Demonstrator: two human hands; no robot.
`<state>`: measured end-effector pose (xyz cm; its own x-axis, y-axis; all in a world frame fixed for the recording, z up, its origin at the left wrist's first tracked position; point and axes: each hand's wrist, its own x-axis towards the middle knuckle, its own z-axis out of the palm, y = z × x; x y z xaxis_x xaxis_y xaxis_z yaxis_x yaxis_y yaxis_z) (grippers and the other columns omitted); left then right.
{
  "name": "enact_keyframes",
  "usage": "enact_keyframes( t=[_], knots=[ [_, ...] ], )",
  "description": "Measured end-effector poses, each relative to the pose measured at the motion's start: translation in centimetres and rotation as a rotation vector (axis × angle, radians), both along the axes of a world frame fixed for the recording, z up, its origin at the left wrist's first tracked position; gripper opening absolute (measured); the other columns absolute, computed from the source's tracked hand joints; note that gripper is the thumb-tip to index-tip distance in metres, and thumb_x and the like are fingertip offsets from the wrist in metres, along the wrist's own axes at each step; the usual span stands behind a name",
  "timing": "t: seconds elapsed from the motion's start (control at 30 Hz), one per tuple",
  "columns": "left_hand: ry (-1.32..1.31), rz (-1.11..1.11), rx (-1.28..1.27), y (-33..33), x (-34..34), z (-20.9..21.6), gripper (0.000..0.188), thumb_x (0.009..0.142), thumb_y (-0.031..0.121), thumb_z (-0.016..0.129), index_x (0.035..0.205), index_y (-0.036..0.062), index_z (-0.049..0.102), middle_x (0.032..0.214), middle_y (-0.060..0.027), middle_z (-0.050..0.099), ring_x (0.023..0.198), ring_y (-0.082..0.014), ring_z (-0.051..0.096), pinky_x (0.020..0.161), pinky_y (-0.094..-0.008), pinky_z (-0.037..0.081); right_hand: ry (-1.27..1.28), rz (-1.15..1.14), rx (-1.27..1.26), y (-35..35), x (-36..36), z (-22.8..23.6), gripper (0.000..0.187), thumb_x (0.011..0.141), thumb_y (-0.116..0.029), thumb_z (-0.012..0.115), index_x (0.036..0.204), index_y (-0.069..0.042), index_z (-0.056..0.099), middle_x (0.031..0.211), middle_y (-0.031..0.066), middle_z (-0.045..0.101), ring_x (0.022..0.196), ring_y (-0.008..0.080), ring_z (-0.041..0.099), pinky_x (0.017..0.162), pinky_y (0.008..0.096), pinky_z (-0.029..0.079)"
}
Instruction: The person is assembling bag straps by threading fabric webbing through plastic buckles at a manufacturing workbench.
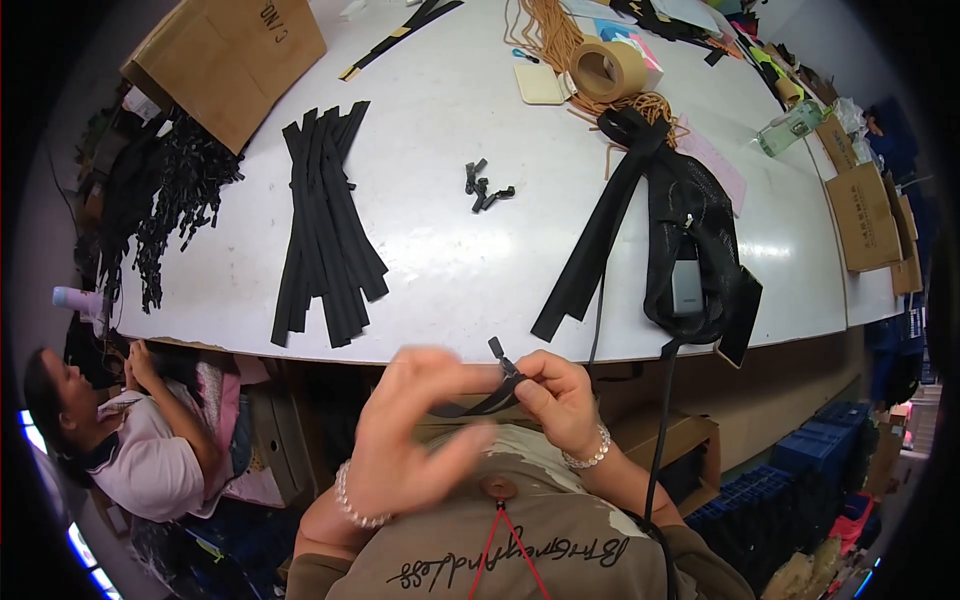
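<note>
Narrow black fabric strip (495, 401) with a small dark tab-shaped fitting (496, 348) is positioned just off the near edge of the smooth white table (430, 240), pinched in the right hand (558, 398), apparently for steadiness, while the blurred left hand (408, 415) has thumb and fingers apart.

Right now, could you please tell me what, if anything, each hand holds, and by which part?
The right hand pinches a black strip between thumb and finger, near a dark tab. The left hand is blurred; its hold cannot be told.
</note>
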<state>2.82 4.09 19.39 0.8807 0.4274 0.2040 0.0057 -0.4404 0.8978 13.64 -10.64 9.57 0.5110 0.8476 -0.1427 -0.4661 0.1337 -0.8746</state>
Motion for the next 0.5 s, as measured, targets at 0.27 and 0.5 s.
enact_keyframes(
  t=[0.27, 0.5],
  knots=[
    [0.058, -0.064, -0.487, -0.8, 0.3, -6.9, 0.031, 0.076, -0.004, 0.064, 0.106, 0.001, 0.062, 0.088, -0.0045, 0.058, 0.08, -0.0099, 0.055, 0.07, -0.0206, 0.044, -0.145, 0.031, -0.061, 0.9, 0.0, 0.8, 0.009, 0.087, -0.005, 0.056, 0.093, 0.003, 0.055, 0.076, -0.0018, 0.055, 0.066, 0.0003, 0.045, 0.054, 0.0162, 0.036],
    [0.076, 0.087, -0.963, -1.0, 0.2, -7.9, 0.026, 0.084, 0.0, 0.057, 0.11, -0.0013, 0.059, 0.082, 0.0001, 0.057, 0.075, -0.0063, 0.051, 0.068, -0.0199, 0.044, 0.082, -0.057, -0.12, 1.2, -1.0, -0.6, 0.008, 0.086, -0.005, 0.058, 0.089, 0.002, 0.058, 0.069, -0.0003, 0.055, 0.052, 0.0029, 0.044, 0.046, 0.0168, 0.035]
  ],
)
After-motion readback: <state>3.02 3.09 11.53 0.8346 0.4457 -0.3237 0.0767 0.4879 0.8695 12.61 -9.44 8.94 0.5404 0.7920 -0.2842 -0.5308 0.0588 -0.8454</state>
